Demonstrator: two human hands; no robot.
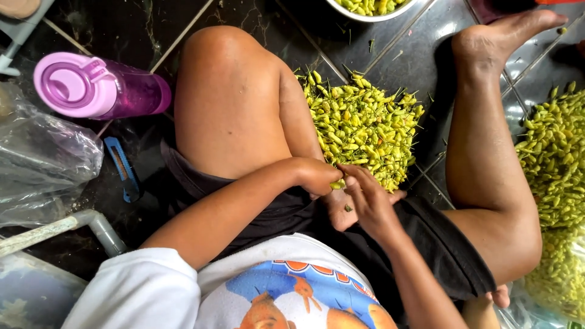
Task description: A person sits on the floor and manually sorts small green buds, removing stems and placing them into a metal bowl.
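The person's left hand [317, 176] pinched a small yellow-green chili [337, 184], and the right hand [368, 201] closed fingertips on its end, just beside the floor pile [362, 125]. Risk judged: sap could irritate bare skin; a slipped pod could land in the lap.
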